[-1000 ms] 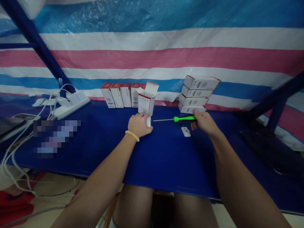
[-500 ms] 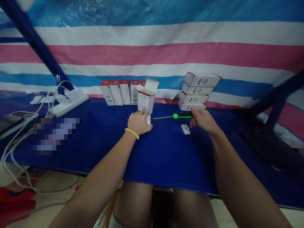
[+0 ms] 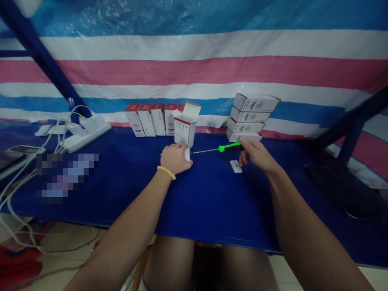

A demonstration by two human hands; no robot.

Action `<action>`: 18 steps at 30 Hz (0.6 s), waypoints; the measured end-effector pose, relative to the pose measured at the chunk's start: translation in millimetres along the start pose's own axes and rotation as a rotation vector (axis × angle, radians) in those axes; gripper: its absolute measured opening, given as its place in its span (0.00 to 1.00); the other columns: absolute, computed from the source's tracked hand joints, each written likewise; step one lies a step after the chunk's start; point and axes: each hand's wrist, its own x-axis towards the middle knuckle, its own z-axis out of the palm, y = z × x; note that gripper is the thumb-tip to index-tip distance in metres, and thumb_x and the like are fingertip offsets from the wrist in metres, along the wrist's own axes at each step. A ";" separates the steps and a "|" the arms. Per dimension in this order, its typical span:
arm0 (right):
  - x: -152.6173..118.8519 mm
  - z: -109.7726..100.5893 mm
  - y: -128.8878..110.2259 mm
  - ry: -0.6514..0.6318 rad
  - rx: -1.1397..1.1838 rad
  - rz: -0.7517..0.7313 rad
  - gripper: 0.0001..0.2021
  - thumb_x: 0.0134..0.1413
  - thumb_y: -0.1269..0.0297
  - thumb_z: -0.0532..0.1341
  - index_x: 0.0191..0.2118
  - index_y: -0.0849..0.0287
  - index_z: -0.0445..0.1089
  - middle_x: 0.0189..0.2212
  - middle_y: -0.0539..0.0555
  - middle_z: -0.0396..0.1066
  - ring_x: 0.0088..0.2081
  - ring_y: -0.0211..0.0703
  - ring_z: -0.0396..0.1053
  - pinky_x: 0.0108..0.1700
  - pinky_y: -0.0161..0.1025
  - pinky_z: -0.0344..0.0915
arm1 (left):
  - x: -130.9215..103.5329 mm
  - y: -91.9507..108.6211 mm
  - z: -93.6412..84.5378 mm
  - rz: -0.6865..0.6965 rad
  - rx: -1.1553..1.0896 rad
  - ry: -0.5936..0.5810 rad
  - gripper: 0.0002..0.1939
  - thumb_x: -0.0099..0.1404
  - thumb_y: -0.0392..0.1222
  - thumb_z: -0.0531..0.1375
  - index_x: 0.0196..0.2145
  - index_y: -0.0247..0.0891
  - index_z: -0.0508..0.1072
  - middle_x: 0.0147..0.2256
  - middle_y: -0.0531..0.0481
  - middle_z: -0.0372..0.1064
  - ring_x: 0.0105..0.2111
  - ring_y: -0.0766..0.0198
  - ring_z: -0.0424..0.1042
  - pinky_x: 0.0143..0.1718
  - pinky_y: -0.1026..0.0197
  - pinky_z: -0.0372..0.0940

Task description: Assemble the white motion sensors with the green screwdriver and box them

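– What's nearest?
– A small white piece lies on the table, just beside the right hand, which is closed round a screwdriver. Its shaft reaches a white object wrapped in the curled left hand.
– Beyond?
– An open box, then stacked boxes.

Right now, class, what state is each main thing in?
Left hand: closed on white piece
White piece: partly hidden
Right hand: gripping screwdriver
Screwdriver: aimed at white piece
Small part: lying flat
Front box: upright, open
Left boxes: upright, tops closed
Right boxes: stacked on their sides
Power strip: plugs inserted
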 end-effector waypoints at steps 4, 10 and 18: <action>-2.6 -0.8 -5.1 0.072 -0.149 0.045 0.30 0.52 0.34 0.49 0.15 0.55 0.54 0.07 0.51 0.54 0.14 0.40 0.63 0.22 0.38 0.59 | 0.3 -0.4 -0.2 0.007 0.008 -0.004 0.23 0.50 0.47 0.60 0.43 0.37 0.75 0.37 0.43 0.74 0.39 0.49 0.71 0.39 0.51 0.64; -1.7 -2.1 -3.7 -0.074 0.153 0.077 0.23 0.51 0.41 0.50 0.32 0.57 0.66 0.12 0.52 0.64 0.18 0.46 0.67 0.23 0.41 0.62 | 0.0 -0.2 -1.3 -0.007 0.003 -0.012 0.24 0.50 0.48 0.61 0.44 0.37 0.75 0.37 0.43 0.74 0.39 0.49 0.71 0.39 0.51 0.63; -0.9 1.4 -1.4 -0.031 0.072 0.025 0.21 0.52 0.40 0.55 0.36 0.55 0.58 0.10 0.45 0.60 0.16 0.42 0.65 0.23 0.38 0.61 | 0.0 -0.3 -1.1 0.000 0.000 -0.007 0.23 0.50 0.47 0.61 0.44 0.37 0.75 0.37 0.43 0.74 0.39 0.49 0.71 0.39 0.51 0.63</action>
